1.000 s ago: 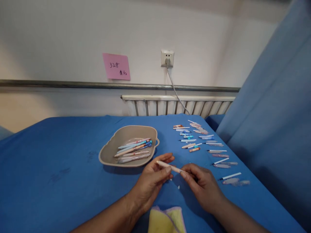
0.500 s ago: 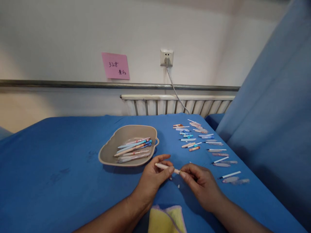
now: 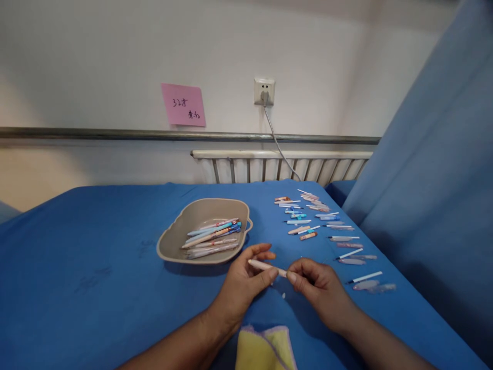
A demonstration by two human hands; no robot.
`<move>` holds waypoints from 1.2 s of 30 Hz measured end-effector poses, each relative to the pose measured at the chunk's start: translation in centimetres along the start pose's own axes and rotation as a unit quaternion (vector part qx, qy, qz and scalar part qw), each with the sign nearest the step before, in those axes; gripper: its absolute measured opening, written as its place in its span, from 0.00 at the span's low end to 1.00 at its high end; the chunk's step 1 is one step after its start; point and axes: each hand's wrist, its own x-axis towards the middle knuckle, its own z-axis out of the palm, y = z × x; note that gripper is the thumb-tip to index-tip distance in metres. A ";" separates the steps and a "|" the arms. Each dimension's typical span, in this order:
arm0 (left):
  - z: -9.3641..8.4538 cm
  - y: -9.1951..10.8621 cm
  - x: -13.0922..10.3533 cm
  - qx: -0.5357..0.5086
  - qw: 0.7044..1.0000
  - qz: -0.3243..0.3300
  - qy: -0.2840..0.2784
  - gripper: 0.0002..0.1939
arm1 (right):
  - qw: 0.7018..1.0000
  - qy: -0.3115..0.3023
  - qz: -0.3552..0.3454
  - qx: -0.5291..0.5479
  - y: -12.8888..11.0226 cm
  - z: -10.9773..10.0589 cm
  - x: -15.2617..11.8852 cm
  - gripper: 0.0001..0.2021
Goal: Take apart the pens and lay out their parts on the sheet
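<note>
The left hand [image 3: 241,280] holds a pale pen piece [image 3: 262,264] between its thumb and fingers, and the right hand [image 3: 321,293] pinches the other end with thumb and forefinger, nearly closed. The piece is slightly tilted, its pale tip pointing to the left. Whether its right end is joined to some other part, I cannot tell, because the fingers cover it.

Very little has changed just now: the left fingers reach a bit further out behind the piece, and both hands keep their grip. This means, I judge, that the handling of this piece is still in the middle.

Just beyond the left hand, a grey-brown basin [image 3: 169,255] stands towards the far edge of the blue-covered surface [image 3: 115,308], with several pens [image 3: 211,239] lying in it. Along the right edge, up to the far right corner, lie small groups of pen parts [image 3: 364,277], with white refills among them. A tiny white bit [image 3: 284,295] lies between the hands, and a folded yellow cloth [image 3: 262,352] is at the near edge.
</note>
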 end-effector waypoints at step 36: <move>-1.6 -0.7 2.1 0.146 0.987 -0.064 -0.013 0.15 | 0.972 0.118 0.040 0.200 0.6 -2.6 2.0 0.17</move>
